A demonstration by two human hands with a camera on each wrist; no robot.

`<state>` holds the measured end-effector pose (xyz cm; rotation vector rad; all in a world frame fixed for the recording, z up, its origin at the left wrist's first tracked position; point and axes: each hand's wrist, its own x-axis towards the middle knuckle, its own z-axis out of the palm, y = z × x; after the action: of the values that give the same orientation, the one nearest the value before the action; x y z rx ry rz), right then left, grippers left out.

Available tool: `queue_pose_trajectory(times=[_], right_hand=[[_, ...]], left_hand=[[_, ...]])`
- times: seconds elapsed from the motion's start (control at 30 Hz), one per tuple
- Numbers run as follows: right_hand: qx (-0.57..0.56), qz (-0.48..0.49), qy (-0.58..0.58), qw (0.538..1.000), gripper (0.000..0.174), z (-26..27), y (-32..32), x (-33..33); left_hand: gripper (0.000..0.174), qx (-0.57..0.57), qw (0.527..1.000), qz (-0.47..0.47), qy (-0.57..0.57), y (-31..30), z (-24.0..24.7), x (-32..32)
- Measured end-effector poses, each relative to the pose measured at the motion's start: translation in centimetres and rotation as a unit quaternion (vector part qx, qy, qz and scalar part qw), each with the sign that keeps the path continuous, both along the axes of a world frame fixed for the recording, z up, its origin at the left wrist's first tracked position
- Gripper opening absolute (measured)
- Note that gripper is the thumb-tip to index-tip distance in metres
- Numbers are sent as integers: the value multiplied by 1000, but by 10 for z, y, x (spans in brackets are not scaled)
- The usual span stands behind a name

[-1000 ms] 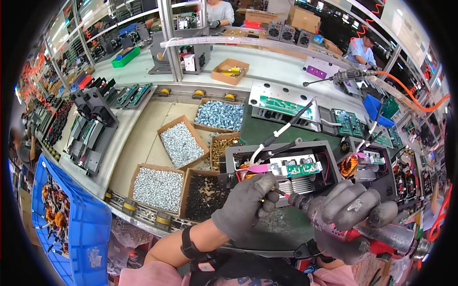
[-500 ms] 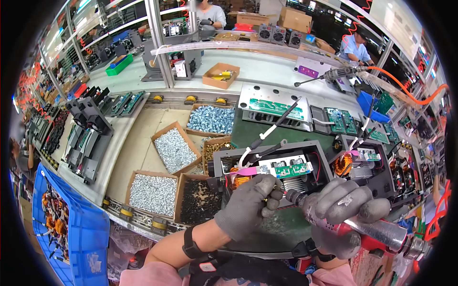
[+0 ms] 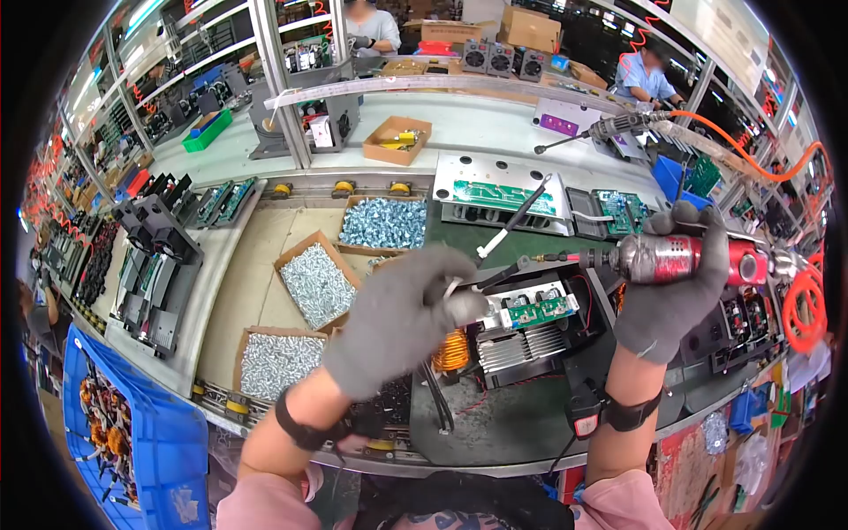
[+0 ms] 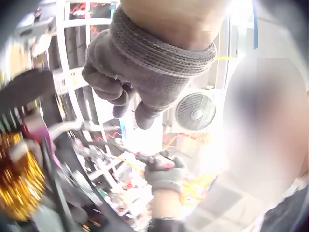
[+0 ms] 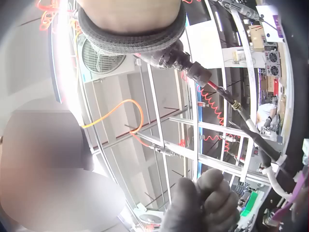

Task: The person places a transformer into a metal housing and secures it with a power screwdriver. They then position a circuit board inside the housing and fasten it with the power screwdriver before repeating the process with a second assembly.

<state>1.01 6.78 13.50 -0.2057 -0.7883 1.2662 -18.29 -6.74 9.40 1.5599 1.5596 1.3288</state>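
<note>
My right hand, in a grey glove, grips a red power screwdriver, which lies nearly level with its bit to the left. A small brass-coloured fastener sits at the bit's tip, close to the dark end of a black cable. My gloved left hand hovers over the left side of a dark metal housing, fingers loosely bent. A white cable passes beside its fingertips. Inside the housing are an orange-wound coil, a green circuit board and silver heatsink fins.
Cardboard boxes of silver screws, more silver screws and bluish fasteners stand left of the housing. A silver panel lies behind it. A blue crate stands at the lower left. A second screwdriver hangs at the back right.
My hands have parted from the bit tip. The right hand has raised the screwdriver and turned it nearly level; the left has moved left and up to beside the white cable. The head view has shifted slightly.
</note>
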Motion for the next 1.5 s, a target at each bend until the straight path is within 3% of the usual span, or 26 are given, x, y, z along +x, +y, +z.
queue_pose_trajectory(times=[0.07, 0.17, 0.23, 0.3, 0.43, 0.5, 0.57, 0.63, 0.8, 1.07, 1.17, 1.23, 1.33, 1.43, 1.5], right_hand=[[-17, 22, 20, 999, 25, -6, 14, 2], [-68, 76, 45, 994, 23, -14, 29, 1], [-126, 62, 29, 990, 22, -17, 32, -4], [-132, 75, 26, 988, 23, -24, 45, -2], [-115, 129, -7, 985, 26, -18, 37, -2], [-113, 139, -140, 974, 27, -12, 31, 3], [-95, 105, -178, 974, 28, -9, 17, -2], [-52, 47, -216, 974, 28, -9, 11, -1], [-19, 29, -230, 972, 28, -19, 4, -5], [-13, 29, -224, 974, 25, -26, -5, -6], [110, 142, -202, 963, 24, -29, -11, -7], [108, 120, -290, 943, 29, -24, -20, -14], [178, 85, -288, 937, 28, -35, -14, -30], [132, 78, -310, 938, 27, -33, -16, -34], [115, 96, -326, 934, 27, -29, -17, -30]], left_hand=[[56, -23, 965, 91, 244, 17, 2, -18], [61, 15, 948, 61, 312, 47, -24, -30], [63, -11, 955, 24, 297, 60, -23, -31], [62, -201, 949, -66, 233, 75, -18, -32], [57, -196, 946, -94, 242, 78, -12, -24], [52, -162, 919, -57, 354, 79, -4, -4], [52, -148, 921, -39, 359, 86, -10, 5], [52, -236, 900, -11, 366, 90, -4, 11], [40, -217, 913, 28, 345, 96, -16, 13], [39, -208, 914, 35, 347, 94, -19, 12], [39, -199, 917, 31, 343, 94, -19, 10], [39, -196, 920, 29, 337, 93, -20, 10], [41, -171, 923, 27, 343, 92, -24, 8], [34, -169, 922, 28, 348, 89, -21, 8], [42, -179, 919, 2, 351, 85, -15, 5]])
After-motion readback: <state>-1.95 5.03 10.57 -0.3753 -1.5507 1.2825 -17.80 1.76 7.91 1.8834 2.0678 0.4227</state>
